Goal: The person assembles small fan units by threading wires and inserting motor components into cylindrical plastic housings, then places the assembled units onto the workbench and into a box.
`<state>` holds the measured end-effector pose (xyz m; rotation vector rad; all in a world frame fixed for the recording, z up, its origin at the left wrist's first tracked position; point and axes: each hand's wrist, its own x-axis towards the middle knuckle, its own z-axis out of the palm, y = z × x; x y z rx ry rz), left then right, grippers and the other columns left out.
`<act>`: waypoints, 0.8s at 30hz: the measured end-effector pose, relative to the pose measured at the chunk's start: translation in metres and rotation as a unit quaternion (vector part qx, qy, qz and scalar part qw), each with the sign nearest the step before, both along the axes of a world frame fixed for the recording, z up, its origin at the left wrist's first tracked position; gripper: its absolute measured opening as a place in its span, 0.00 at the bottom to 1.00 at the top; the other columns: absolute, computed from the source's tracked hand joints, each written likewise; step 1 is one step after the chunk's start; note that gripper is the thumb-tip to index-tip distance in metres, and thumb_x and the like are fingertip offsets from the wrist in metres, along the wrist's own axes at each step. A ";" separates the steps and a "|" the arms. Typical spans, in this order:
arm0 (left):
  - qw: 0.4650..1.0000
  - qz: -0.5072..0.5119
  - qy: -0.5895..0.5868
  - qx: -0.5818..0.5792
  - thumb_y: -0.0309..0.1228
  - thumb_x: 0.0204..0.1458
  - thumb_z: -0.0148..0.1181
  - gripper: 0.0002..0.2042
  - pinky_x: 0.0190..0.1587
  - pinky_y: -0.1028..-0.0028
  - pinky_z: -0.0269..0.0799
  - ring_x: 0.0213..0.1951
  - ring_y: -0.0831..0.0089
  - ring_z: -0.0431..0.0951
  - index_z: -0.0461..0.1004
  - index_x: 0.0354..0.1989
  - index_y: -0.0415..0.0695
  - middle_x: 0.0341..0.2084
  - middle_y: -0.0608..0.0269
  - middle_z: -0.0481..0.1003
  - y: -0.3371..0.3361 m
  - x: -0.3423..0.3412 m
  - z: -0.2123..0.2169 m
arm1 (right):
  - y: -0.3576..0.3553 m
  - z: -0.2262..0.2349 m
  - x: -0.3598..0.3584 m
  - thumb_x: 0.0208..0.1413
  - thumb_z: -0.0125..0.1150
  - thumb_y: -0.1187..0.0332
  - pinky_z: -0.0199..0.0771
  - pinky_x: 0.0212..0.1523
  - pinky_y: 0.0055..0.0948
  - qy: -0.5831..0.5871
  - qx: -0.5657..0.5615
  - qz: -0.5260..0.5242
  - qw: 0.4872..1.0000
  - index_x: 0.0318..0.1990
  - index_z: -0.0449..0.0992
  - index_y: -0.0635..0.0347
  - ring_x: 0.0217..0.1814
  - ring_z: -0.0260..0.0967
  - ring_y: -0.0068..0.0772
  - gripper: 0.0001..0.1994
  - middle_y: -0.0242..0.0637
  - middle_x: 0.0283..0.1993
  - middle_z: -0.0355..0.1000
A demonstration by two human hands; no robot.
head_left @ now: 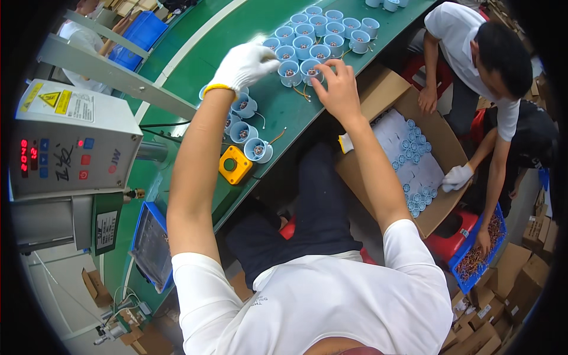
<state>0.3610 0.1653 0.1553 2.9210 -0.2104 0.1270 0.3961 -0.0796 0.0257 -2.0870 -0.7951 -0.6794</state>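
Right hand, bare, fingers pinched on a pale blue cup at the cluster's near edge on the green bench (gloved left hand hovers loosely curled, empty): best lifted straight, sparing neighbouring cups.

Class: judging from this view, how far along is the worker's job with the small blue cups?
Done: the cardboard box is only partly filled. In hand: the bare right hand touches a cup; the gloved left hand hovers nearby. Left: many cups on the green table.
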 end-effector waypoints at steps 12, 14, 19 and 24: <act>0.978 -0.080 0.184 0.057 0.20 0.47 0.64 0.13 0.51 0.61 0.77 0.46 0.53 0.81 0.90 0.38 0.50 0.40 0.55 0.80 0.019 -0.037 -0.014 | 0.003 0.009 -0.077 0.55 0.74 0.68 0.78 0.57 0.45 0.072 0.025 0.195 0.978 0.47 0.80 0.59 0.55 0.76 0.54 0.14 0.47 0.57 0.75; 0.976 -0.052 0.204 0.051 0.16 0.43 0.62 0.17 0.53 0.61 0.78 0.47 0.53 0.81 0.91 0.35 0.51 0.41 0.56 0.80 0.016 -0.049 -0.014 | 0.006 0.011 -0.098 0.54 0.75 0.68 0.78 0.58 0.46 0.095 0.054 0.207 0.972 0.53 0.78 0.60 0.56 0.75 0.53 0.20 0.46 0.57 0.75; 0.977 -0.022 0.187 0.100 0.15 0.41 0.61 0.19 0.57 0.64 0.76 0.51 0.54 0.78 0.92 0.33 0.53 0.45 0.60 0.80 0.011 -0.068 -0.007 | 0.018 0.008 -0.114 0.55 0.76 0.67 0.80 0.52 0.40 0.112 0.059 0.220 0.967 0.56 0.75 0.64 0.51 0.77 0.49 0.24 0.46 0.56 0.74; 0.981 -0.026 0.169 0.094 0.19 0.43 0.62 0.15 0.60 0.64 0.73 0.54 0.56 0.75 0.91 0.31 0.53 0.49 0.62 0.79 0.009 -0.075 -0.003 | 0.012 0.006 -0.115 0.50 0.76 0.65 0.80 0.50 0.38 0.141 0.067 0.204 0.967 0.56 0.76 0.65 0.48 0.77 0.46 0.26 0.45 0.54 0.73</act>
